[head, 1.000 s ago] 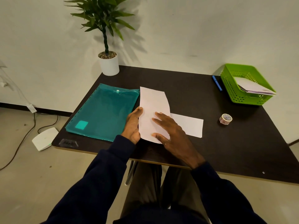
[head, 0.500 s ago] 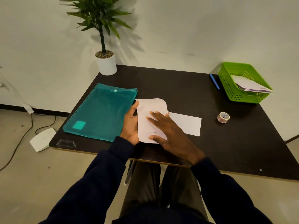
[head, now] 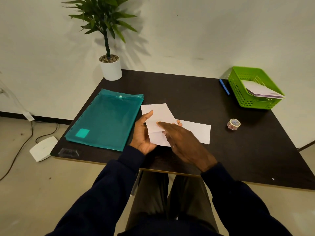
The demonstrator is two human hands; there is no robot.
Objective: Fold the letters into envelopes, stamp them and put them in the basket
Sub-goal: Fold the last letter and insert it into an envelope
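Observation:
A white letter (head: 157, 114), folded over on itself, is lifted a little off the dark table (head: 187, 92) at its near middle. My left hand (head: 143, 133) holds the letter from underneath, thumb on its left edge and fingertips showing past its right side. My right hand (head: 180, 138) lies flat across the fold with straight fingers pressing down. A white envelope (head: 197, 132) lies flat on the table just to the right, partly under my right hand. The green basket (head: 238, 92) at the far right holds several envelopes. A stamp roll (head: 233, 123) sits right of the envelope.
A teal plastic folder (head: 105, 120) lies at the left of the table. A potted plant (head: 110, 67) stands at the back left corner. A blue pen (head: 224, 86) lies beside the basket. On the floor at the left are a white box (head: 43, 148) and cables.
The letter's far part has been folded down toward me, making it shorter. My left hand has slid under it and lifted it, while my right hand keeps pressing the fold.

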